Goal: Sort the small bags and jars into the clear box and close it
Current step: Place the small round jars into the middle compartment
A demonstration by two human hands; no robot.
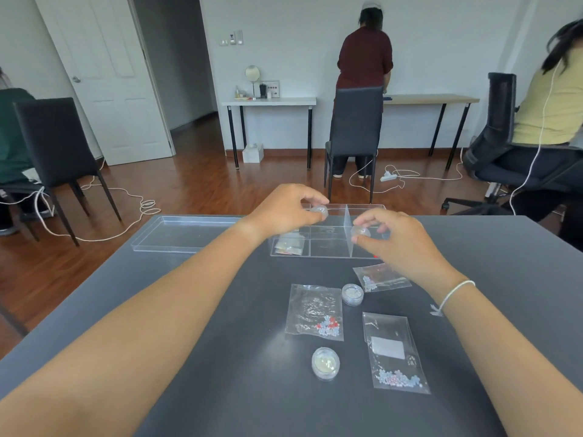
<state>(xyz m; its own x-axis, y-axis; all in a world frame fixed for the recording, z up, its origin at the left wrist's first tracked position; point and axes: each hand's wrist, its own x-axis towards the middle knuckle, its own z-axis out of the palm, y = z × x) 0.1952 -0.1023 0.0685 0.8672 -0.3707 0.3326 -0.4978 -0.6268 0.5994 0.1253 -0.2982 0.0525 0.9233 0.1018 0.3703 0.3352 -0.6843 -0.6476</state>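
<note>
A clear divided box (329,247) lies open on the dark table, with a small bag (288,246) in its near-left compartment. My left hand (288,209) holds a small clear jar (319,212) over the box's far left part. Over the right side, my right hand (394,239) pinches another small jar (360,231). On the table nearer me lie three small bags of beads (315,312) (380,278) (394,353) and two round jars (352,294) (325,363).
The box's clear lid (186,233) lies flat to the left of the box. Beyond the table's far edge stand black chairs (355,134), cables on the wooden floor, and people working at other desks.
</note>
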